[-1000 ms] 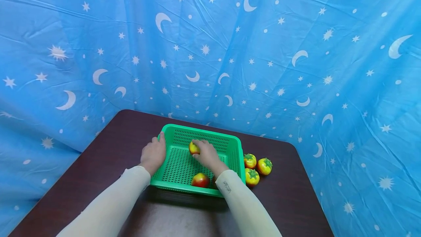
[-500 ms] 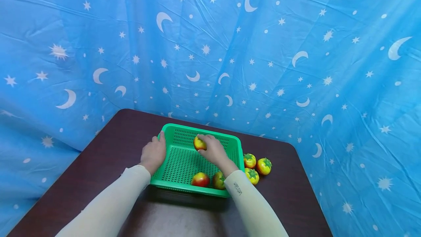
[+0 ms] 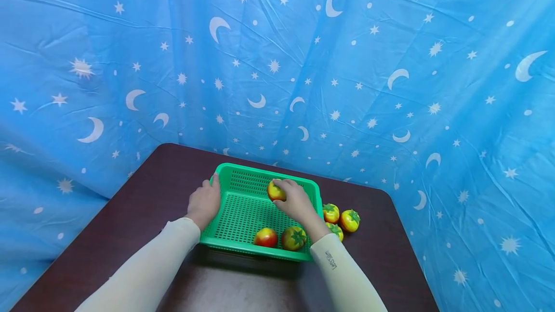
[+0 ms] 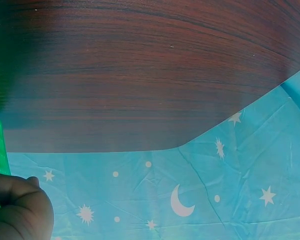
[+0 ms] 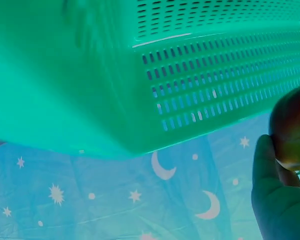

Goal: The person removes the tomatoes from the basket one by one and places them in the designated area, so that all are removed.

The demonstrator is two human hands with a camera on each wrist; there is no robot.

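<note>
- Right hand (image 3: 299, 202): thumb and fingers curve about one yellow-red fruit (image 3: 276, 190), spread only as wide as the fruit itself.
- That held fruit shows inside the basket's outline, toward its far side in the head view; whether it touches the wall, I cannot tell.
- Left hand (image 3: 204, 203): fingers bent and gripping the left side of the green basket (image 3: 234, 223), one digit lying up along the rim near the far corner.
- Basket: one, upright on the dark table (image 3: 151, 191).
- Fruit in the basket, besides the held one: two, side by side near the close wall — a red-yellow fruit (image 3: 266, 238) and a leaf-topped fruit (image 3: 294, 239).
- Fruit on the table: three, clustered just beside the basket's right wall — a near fruit (image 3: 336, 230), partly behind the right arm, a middle fruit (image 3: 331, 213) and an outer fruit (image 3: 350, 220).
- Six fruits in all.
- Pale sleeves: two, one on each arm.
</note>
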